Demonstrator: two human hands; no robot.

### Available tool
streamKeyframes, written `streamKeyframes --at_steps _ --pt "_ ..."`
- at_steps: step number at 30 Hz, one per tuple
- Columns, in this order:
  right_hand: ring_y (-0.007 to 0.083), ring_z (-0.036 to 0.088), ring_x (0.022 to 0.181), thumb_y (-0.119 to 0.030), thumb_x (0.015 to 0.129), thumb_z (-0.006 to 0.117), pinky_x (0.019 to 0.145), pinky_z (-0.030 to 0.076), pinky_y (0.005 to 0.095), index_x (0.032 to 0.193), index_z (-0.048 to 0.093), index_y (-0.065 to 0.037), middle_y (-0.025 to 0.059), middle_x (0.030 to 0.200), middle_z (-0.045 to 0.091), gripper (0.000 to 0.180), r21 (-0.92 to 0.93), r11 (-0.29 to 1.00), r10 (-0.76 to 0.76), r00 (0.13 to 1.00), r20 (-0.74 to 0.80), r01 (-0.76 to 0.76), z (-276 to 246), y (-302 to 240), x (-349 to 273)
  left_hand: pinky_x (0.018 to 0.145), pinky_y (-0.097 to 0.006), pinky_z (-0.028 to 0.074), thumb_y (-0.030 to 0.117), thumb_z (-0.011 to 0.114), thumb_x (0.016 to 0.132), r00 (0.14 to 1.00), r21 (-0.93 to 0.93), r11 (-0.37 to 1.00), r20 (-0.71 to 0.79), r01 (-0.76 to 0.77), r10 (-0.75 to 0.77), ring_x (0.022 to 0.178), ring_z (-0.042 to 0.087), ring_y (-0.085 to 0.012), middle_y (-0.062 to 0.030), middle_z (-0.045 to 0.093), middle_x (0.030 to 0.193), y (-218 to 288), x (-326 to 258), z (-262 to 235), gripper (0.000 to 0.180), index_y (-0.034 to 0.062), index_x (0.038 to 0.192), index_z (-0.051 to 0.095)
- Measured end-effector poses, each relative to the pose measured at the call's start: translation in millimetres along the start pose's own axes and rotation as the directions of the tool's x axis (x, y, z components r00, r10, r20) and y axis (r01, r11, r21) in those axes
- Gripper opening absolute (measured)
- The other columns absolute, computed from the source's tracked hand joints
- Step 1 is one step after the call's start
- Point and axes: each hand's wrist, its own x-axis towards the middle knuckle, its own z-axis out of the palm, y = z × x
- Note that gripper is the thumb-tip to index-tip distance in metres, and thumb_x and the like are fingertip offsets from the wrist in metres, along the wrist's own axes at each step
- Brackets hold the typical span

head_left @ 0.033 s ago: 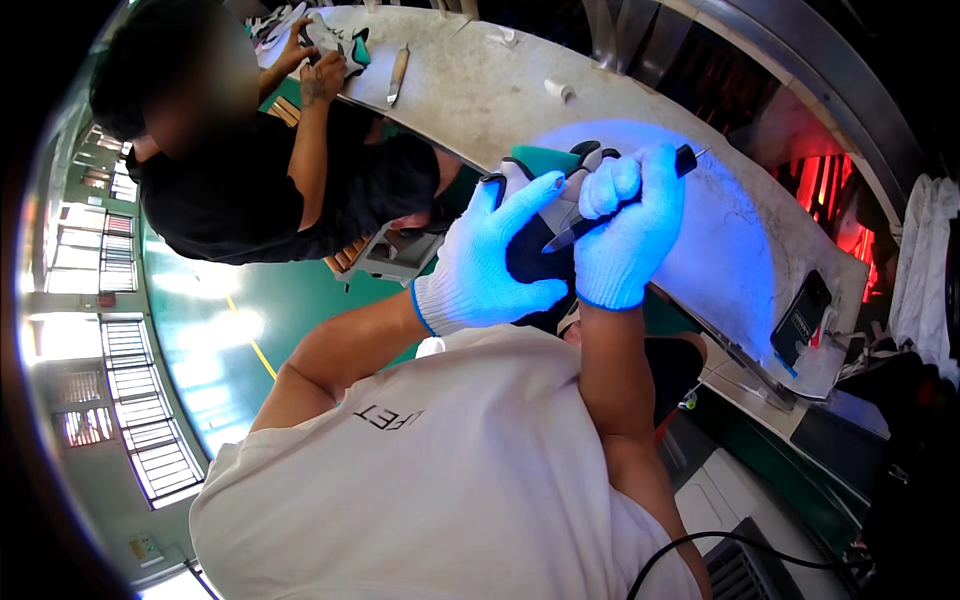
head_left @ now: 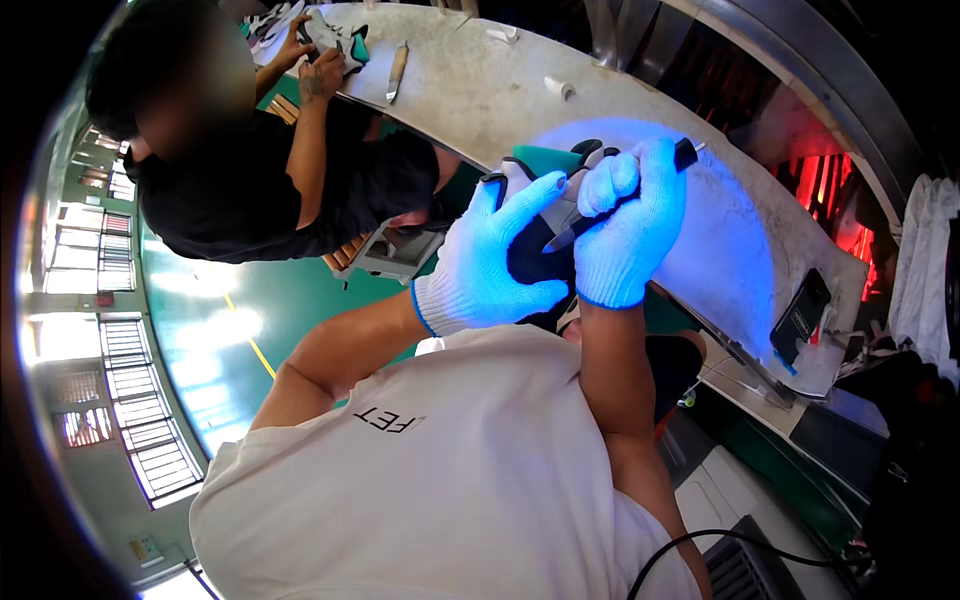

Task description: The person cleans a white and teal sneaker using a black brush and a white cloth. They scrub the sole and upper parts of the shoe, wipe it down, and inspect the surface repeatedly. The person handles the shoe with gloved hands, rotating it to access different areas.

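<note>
Nearest, a white T-shirt point(head_left: 470, 470) fills the lower part of the view, and two bare forearms are seen rising from it toward a pair of gloved hands. The left hand point(head_left: 495, 265), covered by a white knit glove with a blue cuff, is wrapped around a shoe point(head_left: 535, 215) with a dark body and a teal and white upper part; its fingers point(head_left: 530, 200) are closed around the shoe's side. The right hand point(head_left: 630, 235), gloved the same way, is clenched on a dark pen-like tool point(head_left: 640, 190), whose tip is laid against the shoe. The shoe is held up in front of the body, just at the near edge of the pale tabletop point(head_left: 500, 90), which is washed with blue-violet light around the hands. A dark phone-like device point(head_left: 800, 315) is seen lying on the tabletop to the right. Further along, a small white tube point(head_left: 558, 88) and a wooden-handled knife point(head_left: 396, 72) are laid on the surface. At the far end, a co-worker in a black shirt point(head_left: 260, 190) is bent over the tabletop, another shoe piece point(head_left: 335, 40) being handled by that person's hands.
</note>
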Motion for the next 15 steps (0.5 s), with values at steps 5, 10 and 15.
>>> streamKeyframes --at_steps 5,10,15 --pt "0.0107 0.034 0.058 -0.036 0.118 0.06 0.053 0.031 0.0306 0.091 0.05 -0.016 -0.0045 0.071 0.035 0.035 0.041 0.999 0.016 1.0 -0.017 -0.016 -60.8 -11.8 32.7 0.121 -0.045 0.047 0.029 0.104 0.066 0.995 -0.283 0.954 0.014 0.1 -0.1 0.141 0.06 -0.0384 -0.0243 0.057 0.15 -26.0 8.9 12.7 0.118 0.0074 0.169 0.049" --pt "0.0142 0.049 0.057 -0.026 0.111 0.069 0.054 0.041 0.0334 0.091 0.054 -0.015 -0.0022 0.069 0.05 0.028 -0.255 0.952 -0.228 0.946 -0.229 0.168 -65.0 -32.0 51.5 0.124 -0.049 0.047 0.038 0.102 0.074 0.972 -0.35 0.91 0.154 0.223 -0.178 0.15 0.055 -0.0461 -0.0302 0.044 0.168 -51.9 25.1 73.7 0.11 0.0155 0.169 0.052" --pt "0.0147 0.051 0.053 -0.024 0.108 0.074 0.05 0.044 0.0345 0.095 0.057 -0.012 0.0 0.069 0.052 0.024 -0.479 0.862 -0.35 0.88 -0.323 0.167 -63.7 -37.0 65.9 0.124 -0.059 0.047 0.043 0.101 0.069 0.999 -0.083 0.995 -0.001 -0.048 0.049 0.156 0.046 -0.0578 -0.0357 0.038 0.173 -57.6 40.6 94.9 0.097 0.0195 0.156 0.066"
